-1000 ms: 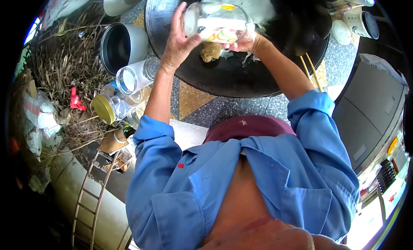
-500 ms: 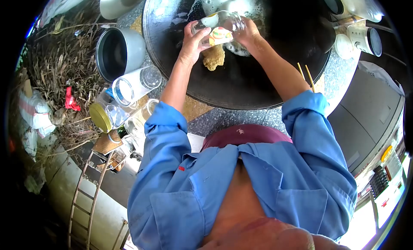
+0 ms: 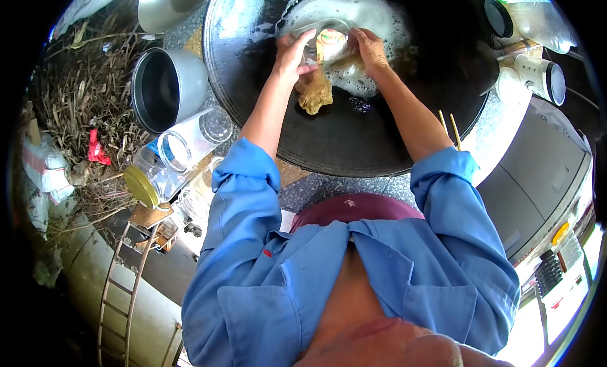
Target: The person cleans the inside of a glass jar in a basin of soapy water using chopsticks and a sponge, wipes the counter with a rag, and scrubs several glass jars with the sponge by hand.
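A clear jar (image 3: 330, 43) with a coloured label lies between my two hands, low over soapy water (image 3: 379, 19) in a big black wok (image 3: 354, 142). My left hand (image 3: 293, 56) grips the jar's left end, and my right hand (image 3: 372, 49) is wrapped round its right end. A wet, yellowish-brown lump of cloth or sponge (image 3: 314, 95) rests in the wok just below my left hand. Foam surrounds the jar, so its lower side is hard to make out.
Left of the wok are a grey pot (image 3: 169, 89), an open jar (image 3: 201, 136) and a jar with a gold lid (image 3: 144, 185). Chopsticks (image 3: 450, 130) lean at the wok's right rim, near lidded containers (image 3: 540, 79). Dry twigs (image 3: 82, 108) lie at the far left.
The jar has been turned in my hands and lowered towards the foam. The view has shifted, so the wok shows lower in the picture.
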Motion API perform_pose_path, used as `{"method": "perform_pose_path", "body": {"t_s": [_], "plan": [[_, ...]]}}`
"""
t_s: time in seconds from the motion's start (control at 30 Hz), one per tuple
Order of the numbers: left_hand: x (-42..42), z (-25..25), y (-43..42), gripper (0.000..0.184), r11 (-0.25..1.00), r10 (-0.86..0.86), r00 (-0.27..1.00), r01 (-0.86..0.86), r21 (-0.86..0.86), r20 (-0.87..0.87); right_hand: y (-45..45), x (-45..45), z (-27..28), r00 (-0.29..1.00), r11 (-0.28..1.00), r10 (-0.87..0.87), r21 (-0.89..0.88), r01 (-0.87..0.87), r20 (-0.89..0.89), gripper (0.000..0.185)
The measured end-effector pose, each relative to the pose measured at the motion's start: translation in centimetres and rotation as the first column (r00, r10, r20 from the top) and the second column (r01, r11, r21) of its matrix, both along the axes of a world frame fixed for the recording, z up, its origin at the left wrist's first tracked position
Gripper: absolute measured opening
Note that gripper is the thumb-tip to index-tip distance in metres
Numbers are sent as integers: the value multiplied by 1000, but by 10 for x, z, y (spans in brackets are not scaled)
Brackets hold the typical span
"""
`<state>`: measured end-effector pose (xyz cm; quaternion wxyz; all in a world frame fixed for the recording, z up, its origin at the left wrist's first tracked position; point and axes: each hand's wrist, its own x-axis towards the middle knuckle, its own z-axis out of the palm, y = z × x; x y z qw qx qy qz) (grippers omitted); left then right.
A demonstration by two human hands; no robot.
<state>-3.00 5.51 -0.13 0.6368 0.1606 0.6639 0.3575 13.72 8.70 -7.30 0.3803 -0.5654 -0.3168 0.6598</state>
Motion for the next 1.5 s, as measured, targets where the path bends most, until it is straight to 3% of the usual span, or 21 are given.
{"method": "perform_pose_path", "body": {"t_s": [0.17,0.33,0.5,0.57,0.6,0.63,0.7,0.73,0.87,0.93,1.03,1.1,1.13,1.17,1.2,1.23,1.3,1.33,1.37,1.43,1.5], "plan": [[8,-3,8,74,999,-37,994,33,-39,-103,7,12,4,939,936,-87,-349,-37,-333,24],[20,-9,8,71,999,-44,990,46,13,-131,13,26,3,932,937,12,-321,-136,-363,26],[44,-28,-4,54,995,-75,991,81,56,-112,25,45,36,998,980,0,-200,11,57,24],[39,-33,-10,57,948,-306,943,314,44,-131,29,54,47,985,997,11,-83,3,170,25],[33,-58,-17,54,885,-387,832,457,95,-397,30,57,52,975,999,3,-42,7,223,25],[33,-47,-22,54,885,-381,834,454,101,-400,31,59,60,962,1000,-10,1,11,273,26],[36,-5,-48,52,657,-479,376,752,-40,-794,31,60,68,949,999,15,34,-27,315,27],[43,14,-60,52,553,-528,126,801,-227,-840,29,59,71,935,990,66,92,-104,347,27],[51,0,-103,41,388,-495,-135,850,-357,-858,26,55,99,798,898,282,148,-415,533,32],[52,-6,-104,35,428,-503,-50,853,-299,-863,26,56,113,706,793,412,155,-589,575,36],[47,-3,-113,18,507,-444,60,840,-195,-894,28,65,143,691,805,547,-70,-589,472,32],[37,-10,-118,20,554,-455,251,831,-51,-854,28,66,150,581,744,605,-126,-657,544,22],[38,15,-119,22,610,-501,301,788,-85,-811,23,65,148,357,524,496,56,-850,792,19],[35,24,-122,26,657,-481,383,753,-35,-789,16,62,144,61,194,255,11,-981,965,21],[34,22,-125,26,676,-450,388,737,-23,-805,9,59,139,-68,-74,-178,-83,-994,982,28],[33,19,-125,26,697,-415,392,717,-9,-821,-9,42,159,-146,-55,-62,-150,-987,987,24],[33,23,-128,26,700,-380,431,712,50,-818,-25,28,173,-25,304,231,-97,-948,973,21],[31,24,-131,27,699,-359,465,708,97,-809,-21,35,171,38,92,96,29,-995,995,26],[30,20,-135,28,676,-306,465,720,154,-831,-17,35,165,160,359,180,86,-929,971,28],[31,15,-145,30,669,-119,505,677,307,-855,-11,41,165,123,394,183,41,-918,975,26],[31,16,-148,33,631,-75,550,672,387,-832,-13,45,140,108,251,86,84,-964,990,27]]}}
